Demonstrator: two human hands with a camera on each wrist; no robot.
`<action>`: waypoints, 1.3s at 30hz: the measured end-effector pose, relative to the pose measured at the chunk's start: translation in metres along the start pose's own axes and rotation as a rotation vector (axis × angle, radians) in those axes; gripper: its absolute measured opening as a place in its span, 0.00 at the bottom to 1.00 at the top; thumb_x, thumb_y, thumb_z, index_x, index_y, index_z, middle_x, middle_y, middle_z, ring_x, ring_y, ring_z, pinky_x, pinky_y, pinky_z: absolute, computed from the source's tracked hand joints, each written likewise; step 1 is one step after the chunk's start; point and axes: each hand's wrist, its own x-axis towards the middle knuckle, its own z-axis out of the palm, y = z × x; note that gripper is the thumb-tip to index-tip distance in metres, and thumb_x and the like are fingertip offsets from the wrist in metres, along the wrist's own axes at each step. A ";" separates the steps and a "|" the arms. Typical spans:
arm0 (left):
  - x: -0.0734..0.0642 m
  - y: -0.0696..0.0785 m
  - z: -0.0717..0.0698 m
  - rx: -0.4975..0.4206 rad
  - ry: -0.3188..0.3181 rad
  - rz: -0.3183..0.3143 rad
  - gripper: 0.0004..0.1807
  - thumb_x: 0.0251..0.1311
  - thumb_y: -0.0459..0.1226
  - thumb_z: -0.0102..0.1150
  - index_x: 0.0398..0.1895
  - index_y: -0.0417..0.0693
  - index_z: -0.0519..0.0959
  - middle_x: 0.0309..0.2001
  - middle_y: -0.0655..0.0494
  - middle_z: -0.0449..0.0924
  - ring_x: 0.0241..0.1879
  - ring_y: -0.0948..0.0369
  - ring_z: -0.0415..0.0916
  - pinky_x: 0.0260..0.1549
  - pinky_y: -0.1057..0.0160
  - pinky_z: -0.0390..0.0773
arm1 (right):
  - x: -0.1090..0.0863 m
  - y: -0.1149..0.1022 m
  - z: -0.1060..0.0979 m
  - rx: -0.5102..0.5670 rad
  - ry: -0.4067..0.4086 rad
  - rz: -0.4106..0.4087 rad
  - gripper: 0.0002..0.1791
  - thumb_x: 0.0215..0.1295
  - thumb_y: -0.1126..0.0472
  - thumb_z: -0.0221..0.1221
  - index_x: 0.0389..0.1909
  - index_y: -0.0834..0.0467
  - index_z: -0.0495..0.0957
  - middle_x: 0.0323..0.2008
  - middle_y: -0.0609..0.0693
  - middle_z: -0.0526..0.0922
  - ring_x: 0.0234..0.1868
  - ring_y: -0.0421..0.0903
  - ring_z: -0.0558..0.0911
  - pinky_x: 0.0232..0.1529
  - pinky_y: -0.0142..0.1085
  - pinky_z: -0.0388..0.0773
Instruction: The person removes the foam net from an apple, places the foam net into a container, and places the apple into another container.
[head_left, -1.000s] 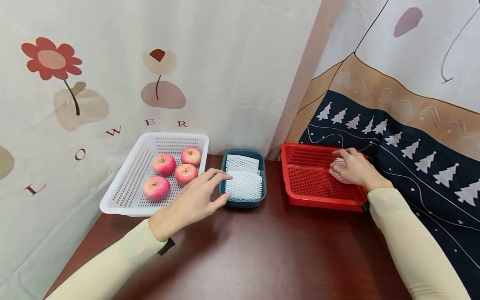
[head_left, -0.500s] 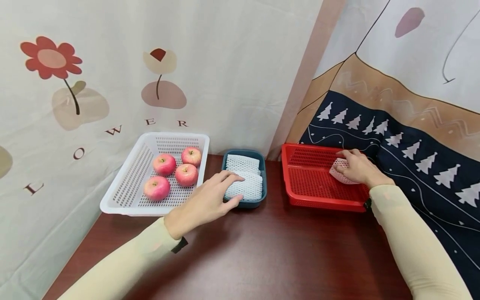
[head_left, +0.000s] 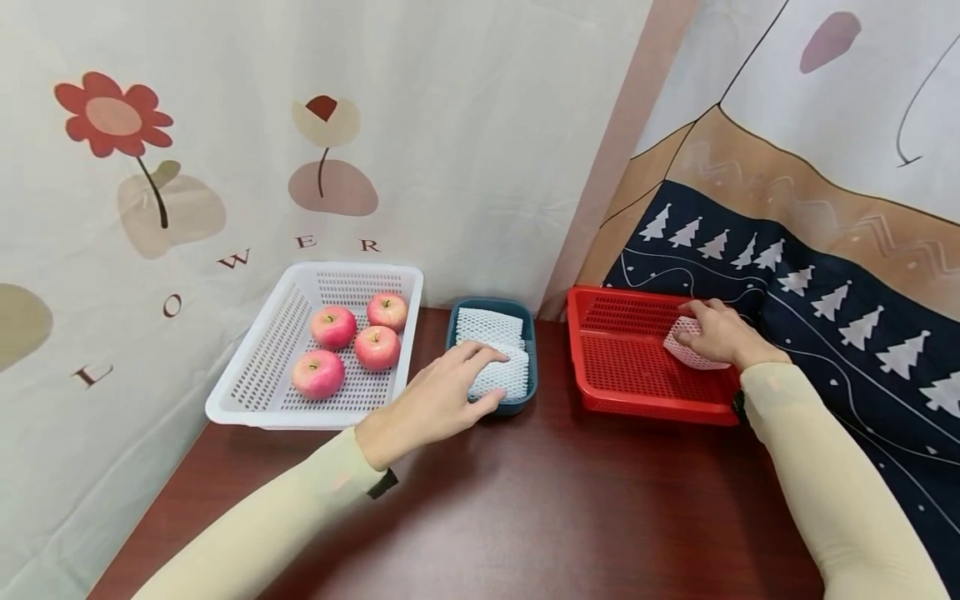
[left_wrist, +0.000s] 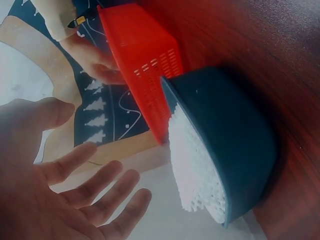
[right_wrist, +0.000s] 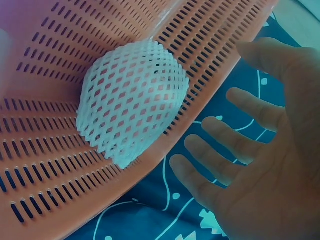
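Note:
My left hand (head_left: 435,400) hovers over the near side of a small blue container (head_left: 531,367), fingers spread and loosely bent. White foam net sleeves (head_left: 491,325) lie inside that container; in the left wrist view the hand stands apart from the foam nets (left_wrist: 192,162). At the right, my right hand (head_left: 727,335) is above a rounded foam net (head_left: 686,343) in the red basket (head_left: 618,358). Something reddish shows through its mesh, but whether an apple fills it I cannot tell. The right wrist view shows open fingers (right_wrist: 235,140) apart from this net (right_wrist: 132,100).
A white basket (head_left: 243,404) on the left holds several red apples (head_left: 318,373). All the containers stand on a dark red-brown table (head_left: 562,508). Behind them hangs a printed curtain (head_left: 465,150), and dark blue cloth with tree prints (head_left: 832,333) borders the right side.
My left hand has moved right, from beside the white basket to over the blue container. The right hand has lifted and drawn slightly away from the foam net, baring more of it.

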 end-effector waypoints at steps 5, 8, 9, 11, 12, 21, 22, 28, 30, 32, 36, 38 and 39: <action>0.004 0.004 0.005 0.006 0.000 0.005 0.26 0.78 0.50 0.75 0.74 0.54 0.85 0.70 0.52 0.87 0.70 0.53 0.85 0.67 0.48 0.90 | 0.005 0.004 0.001 -0.005 -0.018 -0.002 0.39 0.85 0.53 0.63 0.84 0.70 0.65 0.80 0.85 0.61 0.80 0.86 0.61 0.81 0.87 0.61; 0.006 0.006 0.008 0.010 -0.008 0.010 0.27 0.77 0.49 0.75 0.74 0.54 0.85 0.70 0.52 0.87 0.70 0.52 0.85 0.67 0.49 0.90 | 0.006 0.006 0.001 -0.005 -0.028 0.000 0.39 0.84 0.53 0.63 0.84 0.70 0.65 0.80 0.85 0.60 0.80 0.86 0.61 0.80 0.87 0.61; 0.007 0.007 0.009 0.012 -0.008 0.014 0.27 0.78 0.49 0.75 0.74 0.53 0.85 0.70 0.51 0.87 0.70 0.52 0.86 0.66 0.49 0.90 | 0.007 0.007 0.001 -0.007 -0.030 0.001 0.39 0.84 0.53 0.63 0.84 0.70 0.65 0.80 0.85 0.60 0.80 0.86 0.61 0.80 0.87 0.61; 0.009 0.008 0.013 0.012 -0.007 0.024 0.27 0.78 0.49 0.75 0.74 0.53 0.85 0.70 0.50 0.87 0.69 0.52 0.86 0.66 0.49 0.91 | 0.007 0.007 0.001 -0.007 -0.036 0.008 0.39 0.84 0.53 0.63 0.84 0.70 0.65 0.81 0.85 0.60 0.80 0.86 0.61 0.80 0.87 0.60; 0.010 0.009 0.014 0.010 -0.003 0.033 0.27 0.78 0.48 0.75 0.74 0.52 0.85 0.69 0.50 0.88 0.68 0.51 0.86 0.66 0.49 0.91 | 0.007 0.007 0.001 -0.008 -0.038 0.009 0.39 0.84 0.53 0.63 0.84 0.70 0.65 0.81 0.84 0.61 0.80 0.85 0.62 0.80 0.87 0.60; 0.023 0.016 0.028 0.002 -0.004 0.083 0.26 0.79 0.48 0.74 0.74 0.52 0.84 0.69 0.50 0.87 0.67 0.52 0.87 0.70 0.50 0.89 | 0.011 0.012 0.000 -0.017 -0.042 -0.003 0.38 0.83 0.55 0.64 0.83 0.71 0.66 0.79 0.84 0.63 0.78 0.85 0.65 0.80 0.86 0.63; 0.024 0.016 0.029 -0.001 -0.006 0.088 0.26 0.79 0.48 0.74 0.74 0.52 0.84 0.69 0.50 0.87 0.66 0.52 0.87 0.70 0.49 0.89 | 0.011 0.012 -0.001 -0.020 -0.045 -0.005 0.38 0.83 0.55 0.64 0.83 0.71 0.66 0.79 0.84 0.63 0.78 0.85 0.66 0.80 0.86 0.63; 0.033 0.020 0.039 -0.001 -0.031 0.084 0.27 0.80 0.49 0.73 0.76 0.53 0.83 0.70 0.50 0.85 0.67 0.53 0.86 0.70 0.49 0.89 | 0.016 0.017 -0.003 -0.043 -0.056 -0.014 0.39 0.81 0.54 0.66 0.82 0.72 0.67 0.77 0.85 0.65 0.76 0.85 0.68 0.79 0.85 0.65; 0.035 0.022 0.042 -0.003 -0.040 0.076 0.28 0.80 0.49 0.73 0.77 0.54 0.83 0.71 0.50 0.85 0.68 0.52 0.85 0.70 0.49 0.89 | 0.018 0.018 -0.003 -0.050 -0.061 -0.014 0.39 0.81 0.54 0.67 0.82 0.72 0.67 0.77 0.85 0.66 0.76 0.85 0.69 0.79 0.85 0.66; 0.037 0.024 0.045 -0.005 -0.049 0.072 0.28 0.80 0.49 0.73 0.78 0.54 0.82 0.72 0.50 0.84 0.69 0.52 0.85 0.70 0.50 0.89 | 0.019 0.018 -0.003 -0.053 -0.066 -0.010 0.39 0.81 0.54 0.67 0.81 0.73 0.67 0.76 0.85 0.66 0.75 0.85 0.69 0.79 0.84 0.67; 0.040 0.027 0.049 -0.008 -0.066 0.067 0.28 0.81 0.50 0.72 0.79 0.56 0.82 0.74 0.51 0.83 0.69 0.53 0.85 0.71 0.51 0.89 | 0.020 0.018 -0.002 -0.058 -0.080 0.010 0.39 0.81 0.54 0.67 0.81 0.72 0.68 0.76 0.85 0.67 0.75 0.85 0.70 0.78 0.85 0.67; 0.042 0.027 0.051 -0.001 -0.067 0.073 0.28 0.81 0.51 0.71 0.79 0.56 0.82 0.74 0.51 0.83 0.70 0.53 0.84 0.72 0.51 0.88 | 0.022 0.019 -0.001 -0.060 -0.088 0.017 0.39 0.80 0.54 0.67 0.81 0.72 0.68 0.76 0.85 0.66 0.75 0.85 0.69 0.78 0.86 0.67; 0.043 0.028 0.052 0.003 -0.068 0.075 0.28 0.81 0.51 0.71 0.79 0.56 0.82 0.74 0.51 0.83 0.71 0.53 0.84 0.73 0.51 0.88 | 0.022 0.019 -0.001 -0.062 -0.094 0.021 0.40 0.80 0.53 0.67 0.81 0.72 0.67 0.76 0.85 0.66 0.75 0.85 0.69 0.77 0.86 0.67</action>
